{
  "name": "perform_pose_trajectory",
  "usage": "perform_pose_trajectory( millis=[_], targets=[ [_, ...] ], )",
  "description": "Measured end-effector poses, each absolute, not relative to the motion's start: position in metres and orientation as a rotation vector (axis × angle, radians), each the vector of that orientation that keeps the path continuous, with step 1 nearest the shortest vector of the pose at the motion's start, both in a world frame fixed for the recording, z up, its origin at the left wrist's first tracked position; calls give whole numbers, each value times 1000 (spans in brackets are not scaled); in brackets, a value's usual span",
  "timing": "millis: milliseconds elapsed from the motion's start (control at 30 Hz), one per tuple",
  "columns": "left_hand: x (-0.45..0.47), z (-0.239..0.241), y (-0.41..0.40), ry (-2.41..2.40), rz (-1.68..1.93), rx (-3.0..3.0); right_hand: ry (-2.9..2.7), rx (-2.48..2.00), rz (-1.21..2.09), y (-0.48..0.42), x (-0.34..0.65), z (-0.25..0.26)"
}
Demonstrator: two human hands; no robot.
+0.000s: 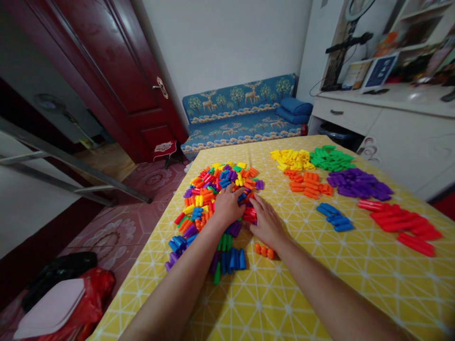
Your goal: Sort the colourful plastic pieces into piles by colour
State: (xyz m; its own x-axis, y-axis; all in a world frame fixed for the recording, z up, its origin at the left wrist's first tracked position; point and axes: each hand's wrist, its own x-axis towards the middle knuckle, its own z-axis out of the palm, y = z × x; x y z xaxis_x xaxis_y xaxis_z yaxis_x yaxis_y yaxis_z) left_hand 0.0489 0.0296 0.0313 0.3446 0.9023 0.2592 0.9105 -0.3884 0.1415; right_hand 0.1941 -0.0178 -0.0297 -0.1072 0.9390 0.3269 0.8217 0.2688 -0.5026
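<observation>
A mixed heap of small plastic tube-shaped pieces (204,194) in several colours lies on the table in front of me. My left hand (229,204) rests on the heap's right part, its fingers spread over the pieces. Close beside it, my right hand (267,222) has its fingers and thumb around some red pieces (250,215) at the heap's right edge. Part of these is hidden by the fingers. Near my right wrist lie a few orange pieces (264,251). Blue pieces (237,259) and green pieces (224,242) sit just right of my left forearm.
Sorted groups lie on the yellow patterned tablecloth (302,293) to the right: yellow (291,159), green (331,158), orange (308,184), purple (359,183), blue (334,217) and red (405,222). Beyond the table stand a blue sofa (234,128) and a white cabinet (408,137).
</observation>
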Motion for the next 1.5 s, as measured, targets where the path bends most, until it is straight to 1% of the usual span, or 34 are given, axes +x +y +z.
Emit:
perform_pose_trajectory(
  millis=[300, 433, 600, 733, 833, 933, 1033, 1133, 1200, 1233, 1333, 1500],
  targets=[
    [44, 38, 32, -1860, -414, -2560, -1974, -1526, 233, -17, 197, -32],
    [38, 38, 27, -1799, -494, -2566, -1982, -1524, 241, -17, 198, -30],
    [20, 35, 24, -1689, -605, -2711, -1957, -1516, 233, -18, 198, -30],
    [7, 25, 27, -1642, -892, -2728, -1918, -1470, 255, -17, 197, -33],
    [4, 17, 30, -1669, -1293, -2705, -1817, -1392, 314, -16, 197, -32],
    [3, 14, 34, -1743, -1731, -2634, -1638, -1264, 357, -19, 199, -20],
    [3, 13, 35, -1798, -1920, -2579, -1514, -1153, 368, -29, 204, -2],
    [3, 11, 35, -1857, -1865, -2588, -1616, -1103, 606, -38, 213, 11],
    [3, 11, 34, -1873, -1702, -2565, -1795, -1096, 780, -40, 219, 13],
    [4, 12, 32, -1864, -1603, -2549, -1891, -1110, 817, -40, 222, 11],
    [5, 15, 28, -1793, -1378, -2523, -2051, -1203, 735, -34, 227, 3],
    [5, 20, 23, -1758, -1223, -2474, -1949, -1163, 629, -22, 224, -13]
  ],
)
